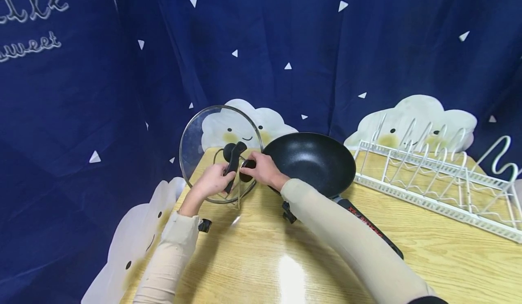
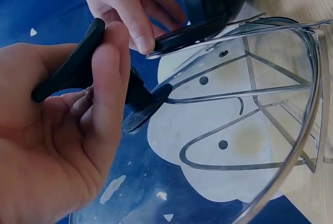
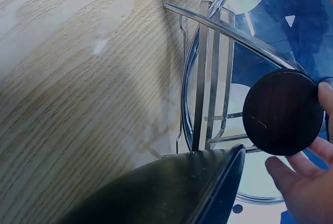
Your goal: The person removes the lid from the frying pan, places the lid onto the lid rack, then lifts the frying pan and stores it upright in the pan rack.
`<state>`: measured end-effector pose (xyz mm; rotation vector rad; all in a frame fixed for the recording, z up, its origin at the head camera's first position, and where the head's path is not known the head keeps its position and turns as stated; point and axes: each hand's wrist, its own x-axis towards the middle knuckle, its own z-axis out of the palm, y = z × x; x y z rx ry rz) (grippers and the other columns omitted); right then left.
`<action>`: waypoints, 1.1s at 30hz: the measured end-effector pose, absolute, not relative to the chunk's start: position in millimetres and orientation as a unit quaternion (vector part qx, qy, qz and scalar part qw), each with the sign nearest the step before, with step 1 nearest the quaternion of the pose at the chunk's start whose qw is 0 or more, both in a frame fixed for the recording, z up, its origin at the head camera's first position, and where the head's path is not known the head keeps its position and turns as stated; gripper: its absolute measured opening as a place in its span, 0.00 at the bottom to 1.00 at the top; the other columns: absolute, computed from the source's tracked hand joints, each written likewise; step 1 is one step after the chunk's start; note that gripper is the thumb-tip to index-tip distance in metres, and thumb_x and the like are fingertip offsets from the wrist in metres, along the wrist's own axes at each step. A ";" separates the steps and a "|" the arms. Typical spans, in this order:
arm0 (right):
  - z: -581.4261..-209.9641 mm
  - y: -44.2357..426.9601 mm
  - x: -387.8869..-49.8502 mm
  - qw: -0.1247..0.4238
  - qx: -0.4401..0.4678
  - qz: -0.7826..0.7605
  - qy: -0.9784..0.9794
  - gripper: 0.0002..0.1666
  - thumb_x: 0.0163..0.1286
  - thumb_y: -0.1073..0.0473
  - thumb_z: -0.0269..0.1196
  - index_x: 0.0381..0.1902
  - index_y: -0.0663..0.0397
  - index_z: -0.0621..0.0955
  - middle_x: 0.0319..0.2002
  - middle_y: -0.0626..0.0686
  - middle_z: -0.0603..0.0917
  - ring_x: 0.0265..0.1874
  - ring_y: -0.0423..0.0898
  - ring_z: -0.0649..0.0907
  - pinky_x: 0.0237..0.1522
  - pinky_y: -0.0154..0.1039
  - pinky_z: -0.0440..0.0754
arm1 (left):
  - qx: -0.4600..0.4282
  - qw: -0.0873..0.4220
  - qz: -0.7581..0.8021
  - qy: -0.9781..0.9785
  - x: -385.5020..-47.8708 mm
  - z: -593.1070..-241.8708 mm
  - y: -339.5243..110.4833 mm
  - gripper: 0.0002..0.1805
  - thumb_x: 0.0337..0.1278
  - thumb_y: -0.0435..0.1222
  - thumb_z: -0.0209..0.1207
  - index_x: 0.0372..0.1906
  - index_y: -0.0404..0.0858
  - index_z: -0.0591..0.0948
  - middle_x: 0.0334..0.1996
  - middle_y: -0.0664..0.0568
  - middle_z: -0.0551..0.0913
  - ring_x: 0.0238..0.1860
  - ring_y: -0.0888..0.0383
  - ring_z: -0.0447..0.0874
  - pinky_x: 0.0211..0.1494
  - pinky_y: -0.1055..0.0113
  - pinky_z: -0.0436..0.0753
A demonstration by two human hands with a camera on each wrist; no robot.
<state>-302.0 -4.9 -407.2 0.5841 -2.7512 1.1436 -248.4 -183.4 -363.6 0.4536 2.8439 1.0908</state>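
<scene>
A large clear glass lid (image 1: 198, 132) with a metal rim stands upright in a wire rack (image 2: 250, 91). My left hand (image 1: 213, 178) grips the lid's black handle (image 2: 78, 63), with the fingers curled round it. Close beside it, my right hand (image 1: 266, 170) pinches the edge of a round black disc (image 3: 283, 112) between thumb and fingers. A metal bar of the rack (image 3: 234, 34) runs up to this disc; how they join is hidden. Right of the rack, a black wok (image 1: 310, 161) sits tilted, its rim close to my right hand.
The wok's long black handle (image 1: 371, 227) points toward the front right of the wooden table (image 1: 244, 258). A white dish rack (image 1: 432, 177) stands at the right. Behind hangs a dark blue curtain (image 1: 265, 32), with white cloud-shaped panels (image 1: 416, 118) along the table's edges.
</scene>
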 end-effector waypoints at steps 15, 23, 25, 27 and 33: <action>-391.3 11.4 -295.9 0.022 0.224 0.298 -0.928 0.30 0.66 0.48 0.63 0.61 0.59 0.73 0.55 0.58 0.77 0.54 0.52 0.77 0.54 0.44 0.74 | 0.090 -0.090 0.258 0.958 -245.9 -335.8 -185.2 0.12 0.63 0.45 0.54 0.31 0.42 0.79 0.21 0.56 0.82 0.25 0.57 0.80 0.29 0.61 0.75; -367.1 37.2 -293.8 0.014 0.221 0.244 -0.944 0.28 0.67 0.50 0.61 0.59 0.61 0.74 0.53 0.60 0.77 0.55 0.55 0.75 0.57 0.47 0.71 | 0.101 -0.125 0.250 0.955 -247.3 -317.9 -168.0 0.11 0.63 0.46 0.53 0.37 0.44 0.79 0.31 0.52 0.82 0.33 0.51 0.80 0.35 0.55 0.76; -360.5 45.2 -291.7 0.015 0.221 0.231 -0.948 0.27 0.66 0.51 0.61 0.58 0.61 0.75 0.52 0.60 0.77 0.54 0.55 0.75 0.57 0.47 0.71 | 0.118 -0.128 0.248 0.953 -247.7 -315.8 -161.0 0.10 0.63 0.44 0.53 0.36 0.42 0.80 0.31 0.51 0.83 0.34 0.51 0.80 0.37 0.55 0.76; -353.8 53.6 -289.0 0.011 0.220 0.221 -0.950 0.27 0.67 0.51 0.60 0.58 0.61 0.75 0.52 0.60 0.77 0.54 0.55 0.75 0.58 0.47 0.71 | 0.133 -0.122 0.244 0.953 -247.5 -313.5 -154.3 0.10 0.64 0.43 0.53 0.36 0.42 0.80 0.31 0.51 0.83 0.34 0.52 0.80 0.37 0.56 0.76; -336.2 82.4 -278.7 -0.020 0.210 0.176 -0.961 0.27 0.69 0.48 0.57 0.58 0.61 0.74 0.52 0.60 0.75 0.54 0.55 0.74 0.58 0.49 0.70 | 0.158 -0.093 0.221 0.958 -245.3 -309.7 -135.0 0.12 0.66 0.45 0.51 0.38 0.43 0.81 0.34 0.53 0.83 0.36 0.54 0.81 0.37 0.56 0.77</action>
